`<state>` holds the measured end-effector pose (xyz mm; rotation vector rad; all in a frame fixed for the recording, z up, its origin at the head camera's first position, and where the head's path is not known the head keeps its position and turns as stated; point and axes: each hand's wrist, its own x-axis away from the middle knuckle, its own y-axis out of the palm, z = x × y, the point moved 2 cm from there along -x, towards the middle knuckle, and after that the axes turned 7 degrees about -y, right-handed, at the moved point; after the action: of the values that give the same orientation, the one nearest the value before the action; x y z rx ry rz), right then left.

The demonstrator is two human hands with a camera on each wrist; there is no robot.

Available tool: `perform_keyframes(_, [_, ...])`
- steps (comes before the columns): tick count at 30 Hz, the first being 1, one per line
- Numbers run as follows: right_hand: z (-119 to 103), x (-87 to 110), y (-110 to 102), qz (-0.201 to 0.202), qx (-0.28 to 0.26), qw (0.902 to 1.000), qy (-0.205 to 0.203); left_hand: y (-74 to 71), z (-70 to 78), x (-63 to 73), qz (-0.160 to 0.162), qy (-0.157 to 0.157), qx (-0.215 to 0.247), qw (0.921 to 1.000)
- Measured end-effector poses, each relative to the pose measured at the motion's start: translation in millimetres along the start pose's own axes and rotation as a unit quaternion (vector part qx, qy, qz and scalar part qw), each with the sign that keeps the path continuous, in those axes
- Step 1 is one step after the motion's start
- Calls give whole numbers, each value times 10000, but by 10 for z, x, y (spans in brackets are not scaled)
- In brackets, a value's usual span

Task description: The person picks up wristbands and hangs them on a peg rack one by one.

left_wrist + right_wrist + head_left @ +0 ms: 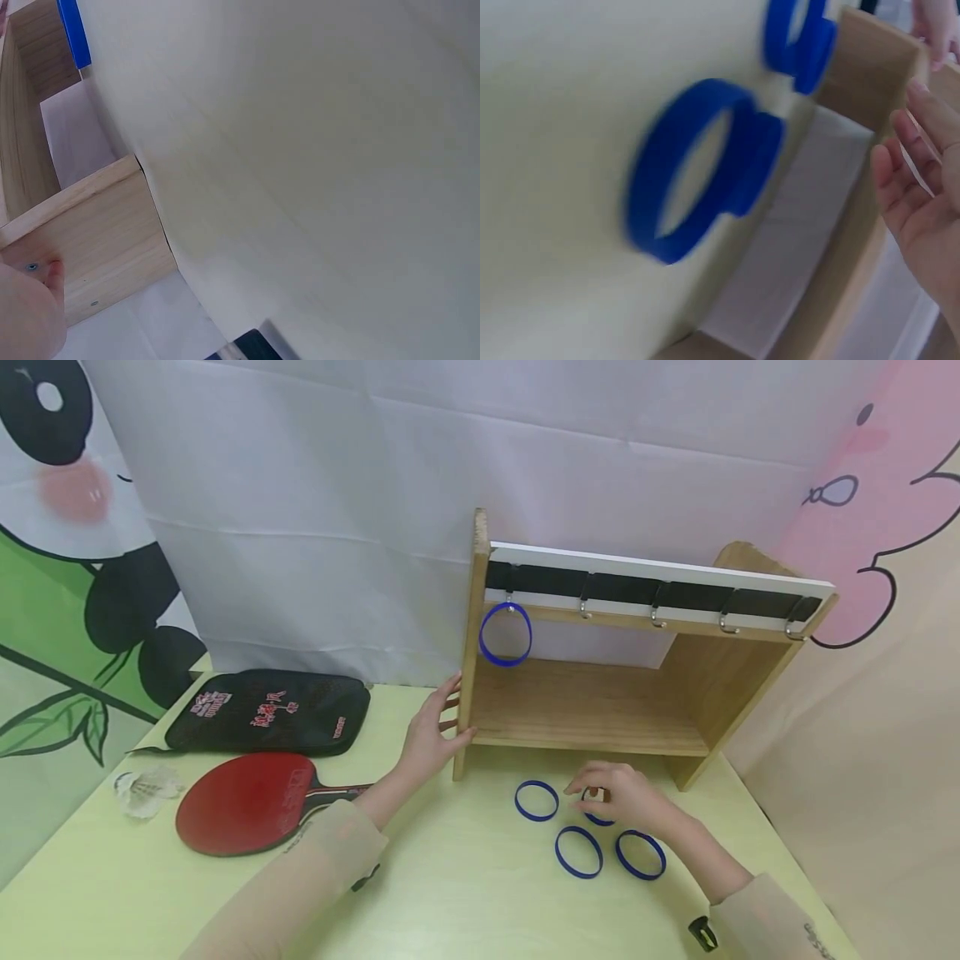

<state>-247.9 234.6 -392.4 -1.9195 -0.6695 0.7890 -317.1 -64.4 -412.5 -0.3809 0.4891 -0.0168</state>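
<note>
My left hand point(435, 731) rests against the left side panel point(467, 693) of a small wooden rack, fingers extended; the left wrist view shows a fingertip on the panel's outer face. Over the table my right hand point(626, 793) hovers with thumb and fingers apart and nothing held. Beneath it a blue ring point(600, 822) lies partly hidden. Around that one lie more blue rings: one to the left point(538, 819), and two nearer me, a ring point(561, 862) and another ring point(641, 874). One more blue ring point(505, 662) hangs from the leftmost hook.
Several metal hooks line the rack's black strip point(622, 589), above a wooden shelf point(577, 702). At left lie a red table tennis bat point(243, 806), a black bat case point(270, 714) and a shuttlecock point(146, 792). A pale curtain point(315, 510) stands behind.
</note>
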Motion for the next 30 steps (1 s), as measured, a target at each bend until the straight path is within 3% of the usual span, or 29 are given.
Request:
perform_keyframes(4, [183, 81, 136, -320, -103, 9994, 24, -3, 14, -15, 9, -8, 6, 10000])
perform_keyframes(12, [403, 137, 346, -430, -104, 9986, -280, -5, 16, -2, -8, -96, 7, 10000])
perform_keyframes(16, [415, 114, 399, -567, -27, 9979, -298, -3, 7, 11, -13, -64, -60, 10000])
perform_keyframes(22, [370, 57, 412, -842, -102, 9964, 30, 1, 4, 24, -26, -15, -79, 10000])
perform_keyframes(30, [300, 40, 385, -849, -411, 9954, 157, 6, -5, 17, -6, -20, -49, 10000])
